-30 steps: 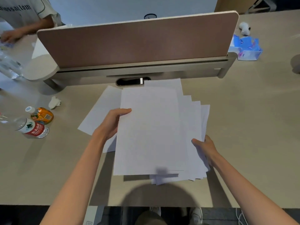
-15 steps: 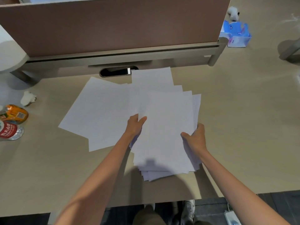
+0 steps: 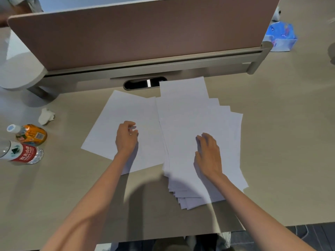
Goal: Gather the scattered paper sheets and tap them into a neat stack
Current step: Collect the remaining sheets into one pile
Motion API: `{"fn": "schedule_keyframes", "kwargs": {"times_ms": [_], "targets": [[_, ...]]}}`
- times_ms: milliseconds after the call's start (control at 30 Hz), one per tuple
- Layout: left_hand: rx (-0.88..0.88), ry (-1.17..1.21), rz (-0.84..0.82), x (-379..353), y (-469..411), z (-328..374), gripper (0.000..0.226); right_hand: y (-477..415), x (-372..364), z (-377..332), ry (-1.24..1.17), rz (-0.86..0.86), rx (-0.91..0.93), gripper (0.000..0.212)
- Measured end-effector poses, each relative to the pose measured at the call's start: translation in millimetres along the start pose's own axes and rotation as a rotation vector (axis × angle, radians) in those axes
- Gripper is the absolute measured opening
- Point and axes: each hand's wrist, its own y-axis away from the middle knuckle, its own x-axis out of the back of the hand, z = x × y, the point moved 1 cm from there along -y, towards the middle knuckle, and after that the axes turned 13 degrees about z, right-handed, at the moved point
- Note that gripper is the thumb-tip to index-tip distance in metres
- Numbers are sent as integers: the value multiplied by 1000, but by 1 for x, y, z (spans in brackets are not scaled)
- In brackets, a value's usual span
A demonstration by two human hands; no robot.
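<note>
- White paper lay in two groups on the table (image 3: 281, 142): a fanned pile (image 3: 188, 115) on the right and loose sheets (image 3: 126, 109) on the left, overlapping at the seam.
- Left hand (image 3: 126, 137) had left the pile for the loose sheets; fingers curled, pinch unclear.
- Right hand (image 3: 208, 154) lay flat on the pile, fingers straight and close together.
- Gathering looked half done, no tapping yet.
- Pile's staggered corners sat near the front edge; divider panel (image 3: 145, 33) behind, bare table to the right.

At nine o'clock the picture edge cuts the water bottle (image 3: 21, 153). At one o'clock the blue pack (image 3: 281, 36) is blurred. The paper pile (image 3: 183, 124) hides most of its lower sheets.
</note>
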Motion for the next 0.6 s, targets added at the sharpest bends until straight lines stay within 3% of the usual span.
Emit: {"fn": "schedule_keyframes", "kwargs": {"times_ms": [167, 400, 500, 600], "targets": [[-96, -212, 18, 18, -42, -40, 40, -3, -27, -32, -11, -76, 149, 49], [161, -442, -38, 38, -81, -82, 79, -8, -57, -59, 70, -192, 361, 55], [191, -495, -137, 38, -75, -92, 80, -8, -61, -63, 113, -243, 363, 62], [103, -527, -105, 37, -53, -91, 75, -10, -59, -64, 139, -279, 354, 73]]}}
